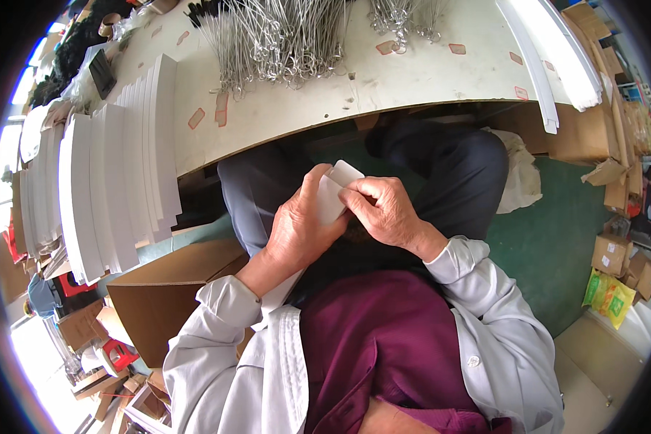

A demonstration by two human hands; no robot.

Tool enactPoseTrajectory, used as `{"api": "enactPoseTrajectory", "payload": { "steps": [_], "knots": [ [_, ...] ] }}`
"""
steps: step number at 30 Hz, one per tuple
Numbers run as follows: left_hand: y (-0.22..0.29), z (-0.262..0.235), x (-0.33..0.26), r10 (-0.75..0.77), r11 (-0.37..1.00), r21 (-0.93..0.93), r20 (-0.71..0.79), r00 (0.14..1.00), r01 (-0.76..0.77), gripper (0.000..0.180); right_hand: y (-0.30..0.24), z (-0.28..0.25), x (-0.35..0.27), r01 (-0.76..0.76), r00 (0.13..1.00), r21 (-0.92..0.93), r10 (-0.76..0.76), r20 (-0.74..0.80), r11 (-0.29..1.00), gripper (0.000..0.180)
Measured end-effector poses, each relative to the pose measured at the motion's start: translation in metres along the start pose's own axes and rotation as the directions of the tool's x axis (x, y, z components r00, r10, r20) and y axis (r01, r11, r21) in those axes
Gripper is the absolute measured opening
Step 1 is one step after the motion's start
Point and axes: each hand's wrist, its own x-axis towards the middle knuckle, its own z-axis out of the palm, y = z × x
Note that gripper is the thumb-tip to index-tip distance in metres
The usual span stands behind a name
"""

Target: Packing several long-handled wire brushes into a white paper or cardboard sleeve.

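Head view: white carton (pixel 328 200) held low, near the desk (pixel 282 108);
left hand (pixel 301 223) wraps it; right hand (pixel 394 211) pinches its end tab (pixel 348 171) between fingers; body looks formed, end apparently unclosed; long white pieces (pixel 116 177) stand at left

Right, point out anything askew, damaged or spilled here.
The narrow white strip at right looks misplaced: its near end juts past the front edge of the table. Reddish stickers lie on the tabletop at mixed angles. The white box held by the left hand and right hand shows no visible damage; nothing looks spilled.
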Motion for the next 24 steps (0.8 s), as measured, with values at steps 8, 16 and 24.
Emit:
{"api": "enactPoseTrajectory", "payload": {
  "steps": [8,16,24],
  "knots": [
    [0.0,0.008,-0.002,0.166,0.981,0.116,-0.091,0.982,-0.155,0.071,0.005,0.01,-0.006,0.081,0.992,0.065,-0.074,-0.103,0.995,0.02],
    [-0.003,0.01,-0.002,0.174,0.972,0.173,-0.06,0.983,-0.162,0.067,0.013,0.019,-0.017,-0.092,0.96,0.475,0.205,-0.192,0.875,0.031],
    [-0.009,0.015,-0.006,0.173,0.975,0.153,-0.063,0.983,-0.161,0.069,0.01,0.012,-0.009,0.207,0.949,-0.111,-0.228,-0.22,0.972,0.025]
  ]
}}
